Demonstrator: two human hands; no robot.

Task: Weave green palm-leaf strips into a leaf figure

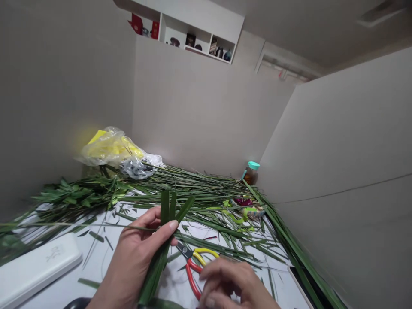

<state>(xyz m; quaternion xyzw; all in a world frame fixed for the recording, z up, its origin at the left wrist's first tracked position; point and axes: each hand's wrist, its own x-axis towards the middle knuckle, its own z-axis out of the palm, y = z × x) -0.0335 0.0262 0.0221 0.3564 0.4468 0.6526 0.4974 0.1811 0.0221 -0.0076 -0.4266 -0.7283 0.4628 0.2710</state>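
The left hand (137,257) grips narrowly, pinching a few long green leaf strips (165,208) between thumb and fingers, their ends standing up above the hand and trailing below it. The right hand (225,283) curls loosely just over the red-and-yellow handles of the shears (193,262); whether it touches them or holds anything, I cannot tell. Short offcuts (96,237) lie on the white surface (96,257), which suggests some cutting is done. A large pile of long leaves (193,184) appears largely unworked. Behind it sit a plastic bag (111,148) and a teal-lidded jar (250,174).
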